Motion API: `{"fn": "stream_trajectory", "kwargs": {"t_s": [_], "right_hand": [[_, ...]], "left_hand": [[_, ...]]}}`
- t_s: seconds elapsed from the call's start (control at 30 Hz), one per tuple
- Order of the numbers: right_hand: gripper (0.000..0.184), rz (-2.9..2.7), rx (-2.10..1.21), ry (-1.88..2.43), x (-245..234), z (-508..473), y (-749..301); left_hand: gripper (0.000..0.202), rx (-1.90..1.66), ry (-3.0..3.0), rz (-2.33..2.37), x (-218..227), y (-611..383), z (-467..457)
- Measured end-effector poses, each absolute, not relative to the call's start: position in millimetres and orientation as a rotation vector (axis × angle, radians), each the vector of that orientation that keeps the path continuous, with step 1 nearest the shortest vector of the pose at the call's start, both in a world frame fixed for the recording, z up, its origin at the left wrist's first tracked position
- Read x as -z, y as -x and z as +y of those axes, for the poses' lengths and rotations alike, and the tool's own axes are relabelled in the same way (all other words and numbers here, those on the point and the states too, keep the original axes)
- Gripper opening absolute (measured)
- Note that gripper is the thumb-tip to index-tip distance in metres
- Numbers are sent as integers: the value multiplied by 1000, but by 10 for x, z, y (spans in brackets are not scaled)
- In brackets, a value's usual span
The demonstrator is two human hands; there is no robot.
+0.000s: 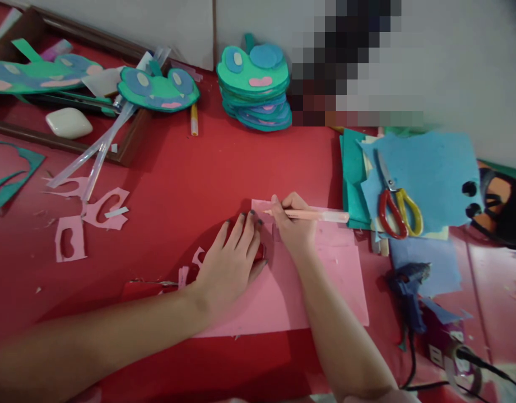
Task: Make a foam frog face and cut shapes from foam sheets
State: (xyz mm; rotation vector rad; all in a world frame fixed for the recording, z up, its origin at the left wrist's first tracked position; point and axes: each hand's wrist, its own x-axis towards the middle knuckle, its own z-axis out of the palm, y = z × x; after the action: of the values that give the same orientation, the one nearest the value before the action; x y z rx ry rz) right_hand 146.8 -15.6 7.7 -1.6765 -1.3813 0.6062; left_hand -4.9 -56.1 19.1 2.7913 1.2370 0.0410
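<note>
My right hand (297, 226) grips a pale orange marker pen (308, 215), its tip pointing left over the upper edge of a pink craft sheet (337, 285). Flat on the left part of that sheet lies my left hand (232, 254), fingers spread and pointing away from me. Just left of it are small pink cut scraps (183, 277), partly covered by the hand. Whatever lies under my left palm is hidden.
Scissors (392, 196) rest on blue sheets (442, 173) at right, above a glue gun (411, 296) with its cord. Stacked green frog-like faces (255, 84) stand at the back. A wooden tray (131, 140), glue sticks (96, 159) and pink offcuts (70, 238) are left.
</note>
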Motion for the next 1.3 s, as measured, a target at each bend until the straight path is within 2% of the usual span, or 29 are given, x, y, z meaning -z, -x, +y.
{"fn": "stream_trajectory", "kwargs": {"t_s": [0.23, 0.5, 0.83, 1.3], "right_hand": [[35, -1293, -484, 1705, -45, -148, -1506], [36, -1312, -561, 1701, -57, -162, -1511], [36, -1277, -320, 1736, -38, -123, -1566], [36, -1265, -381, 1722, -49, -133, -1562]], "left_hand": [[53, -55, -2770, 1237, -201, 53, -551], [52, -41, -2755, 1238, -205, 43, -548], [55, -58, -2750, 1256, -187, 39, -554], [54, -51, -2742, 1246, -191, 49, -561]]}}
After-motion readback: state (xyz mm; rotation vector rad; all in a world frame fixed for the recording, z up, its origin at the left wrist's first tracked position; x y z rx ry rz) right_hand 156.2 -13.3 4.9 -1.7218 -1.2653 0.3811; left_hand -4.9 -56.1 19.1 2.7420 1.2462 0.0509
